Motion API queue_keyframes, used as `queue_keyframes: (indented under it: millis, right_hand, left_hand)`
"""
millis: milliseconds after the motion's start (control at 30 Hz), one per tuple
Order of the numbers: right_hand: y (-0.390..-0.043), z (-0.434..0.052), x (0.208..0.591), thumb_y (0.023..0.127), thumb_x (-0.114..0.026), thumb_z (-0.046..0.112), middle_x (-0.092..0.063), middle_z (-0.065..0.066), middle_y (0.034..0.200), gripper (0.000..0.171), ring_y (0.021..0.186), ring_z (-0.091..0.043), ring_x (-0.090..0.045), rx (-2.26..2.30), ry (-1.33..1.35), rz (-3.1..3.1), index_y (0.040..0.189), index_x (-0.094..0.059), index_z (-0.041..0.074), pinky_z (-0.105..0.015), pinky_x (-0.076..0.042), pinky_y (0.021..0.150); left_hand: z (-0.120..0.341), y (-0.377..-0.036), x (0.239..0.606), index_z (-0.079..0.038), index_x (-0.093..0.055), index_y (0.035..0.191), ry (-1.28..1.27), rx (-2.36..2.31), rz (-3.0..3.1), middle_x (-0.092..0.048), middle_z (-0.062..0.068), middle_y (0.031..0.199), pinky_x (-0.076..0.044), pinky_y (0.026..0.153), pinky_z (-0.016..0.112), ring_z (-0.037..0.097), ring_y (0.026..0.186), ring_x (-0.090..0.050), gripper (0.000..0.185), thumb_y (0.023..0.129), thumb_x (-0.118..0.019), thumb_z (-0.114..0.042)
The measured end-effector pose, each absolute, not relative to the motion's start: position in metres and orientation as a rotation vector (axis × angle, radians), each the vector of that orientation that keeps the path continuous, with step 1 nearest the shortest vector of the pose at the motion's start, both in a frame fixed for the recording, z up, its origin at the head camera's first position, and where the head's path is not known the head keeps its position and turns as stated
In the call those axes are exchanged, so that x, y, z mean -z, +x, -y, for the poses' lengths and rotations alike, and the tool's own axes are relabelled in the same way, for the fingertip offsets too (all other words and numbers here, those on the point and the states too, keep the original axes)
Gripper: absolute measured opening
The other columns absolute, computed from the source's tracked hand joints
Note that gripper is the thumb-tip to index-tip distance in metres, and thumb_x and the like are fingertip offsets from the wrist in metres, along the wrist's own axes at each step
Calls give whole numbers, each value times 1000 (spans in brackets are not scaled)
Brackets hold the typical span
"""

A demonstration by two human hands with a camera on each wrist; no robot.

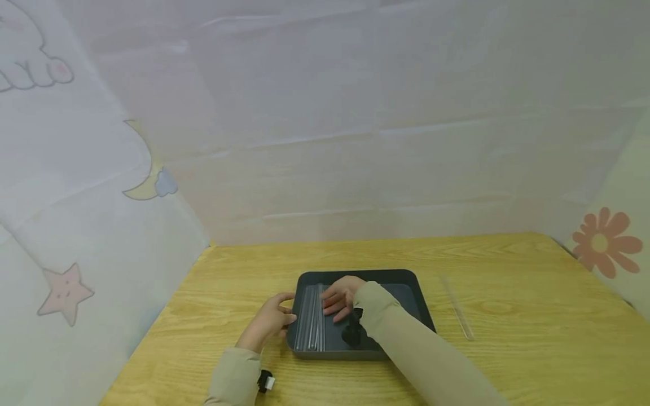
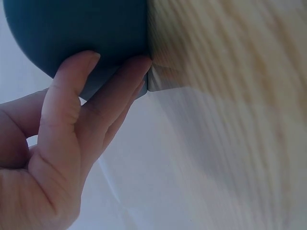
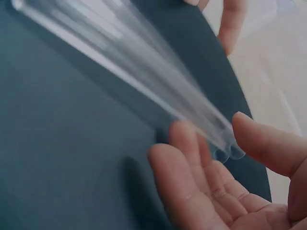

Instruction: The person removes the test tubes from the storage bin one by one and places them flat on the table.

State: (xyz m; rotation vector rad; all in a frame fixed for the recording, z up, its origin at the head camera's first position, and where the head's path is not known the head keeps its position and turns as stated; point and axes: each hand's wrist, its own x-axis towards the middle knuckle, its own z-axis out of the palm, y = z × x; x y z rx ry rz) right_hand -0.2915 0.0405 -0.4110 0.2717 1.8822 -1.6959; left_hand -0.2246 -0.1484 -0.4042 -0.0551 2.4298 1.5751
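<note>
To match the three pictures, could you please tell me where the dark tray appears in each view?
Head: tray low centre on the table, both hands at its left part.
Left wrist: a rounded corner, top left, fingertips touching it.
Right wrist: its floor fills the left.
Shared landmark: the tray's dark surface.

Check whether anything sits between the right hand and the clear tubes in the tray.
Nothing visible does: the right hand already rests against the clear tubes inside the dark tray, fingers beside their ends.
</note>
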Motion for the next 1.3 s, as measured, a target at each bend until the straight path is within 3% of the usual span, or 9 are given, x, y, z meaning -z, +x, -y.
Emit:
queue_keyframes:
  millis: [300,800,1067,1200,1300]
  right_hand:
    - [-288,-40,412,90,-69,10,-70,-14,94,26,79,-22,-69,1588,189,-2016,112,-69,-4,-31,-53,65]
    - [-297,-55,421,94,-64,11,-67,-9,101,45,66,-13,-59,1600,126,-1918,137,-53,2,-23,-39,52]
    - [-297,-60,418,94,-64,11,-66,-10,107,42,74,-20,-60,1674,125,-1872,135,-56,6,-29,-45,59]
    - [-296,-62,417,93,-64,9,-61,-18,121,44,94,-30,-62,1734,124,-1848,136,-55,4,-43,-52,70]
    - [-296,-64,414,94,-61,6,-50,-27,133,45,114,-42,-54,1789,116,-1796,138,-50,1,-58,-51,78]
  left_hand:
    - [148,-224,404,7,-40,142,-60,-1563,-2447,-60,24,106,-54,63,36,24,81,-64,53,92,-57,10]
    - [145,-223,403,7,-41,141,-57,-1559,-2452,-60,24,105,-52,58,34,22,77,-64,52,92,-56,12]
    - [146,-224,405,7,-41,141,-54,-1560,-2453,-60,23,104,-54,60,35,23,78,-64,52,91,-57,12]
    - [146,-224,405,7,-41,141,-52,-1557,-2459,-60,24,105,-54,59,34,23,78,-64,53,91,-57,12]
    - [147,-223,405,7,-41,141,-46,-1561,-2459,-59,24,105,-53,58,33,23,78,-64,53,91,-57,12]
